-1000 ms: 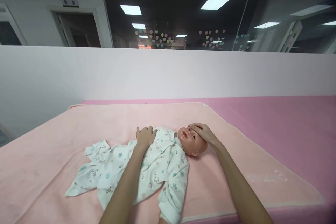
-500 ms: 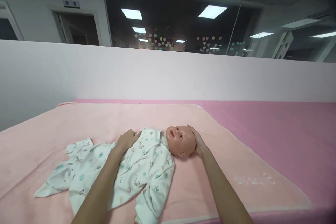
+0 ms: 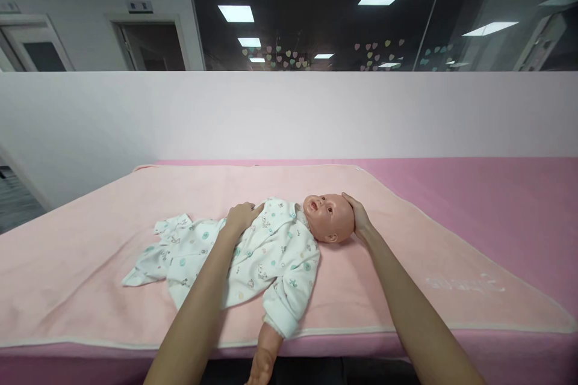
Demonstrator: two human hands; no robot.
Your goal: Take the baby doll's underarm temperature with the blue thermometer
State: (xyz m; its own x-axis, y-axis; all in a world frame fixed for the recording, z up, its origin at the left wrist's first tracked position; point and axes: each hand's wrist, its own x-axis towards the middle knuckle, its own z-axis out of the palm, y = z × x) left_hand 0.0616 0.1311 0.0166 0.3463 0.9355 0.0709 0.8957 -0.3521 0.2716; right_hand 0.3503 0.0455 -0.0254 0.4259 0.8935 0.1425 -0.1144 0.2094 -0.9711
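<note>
A baby doll lies on its back, its head to the right and its legs to the left. It wears a white sleepsuit with small green and pink prints. My left hand is laid over the far side of the doll's trunk, thumb toward the chest, the other fingers largely hidden behind it. Cupped round the crown of the head is my right hand. The doll's bare near arm sticks out of its sleeve past the near edge of the bed.
Beneath the doll a peach blanket with pale edging spreads over a pink cover. A white partition stands along the far side. Beyond it are a window with heart stickers and a doorway.
The view has levelled and tilted down, so the near edge and the doll's bare arm now show. Both hands keep their places on the doll.
</note>
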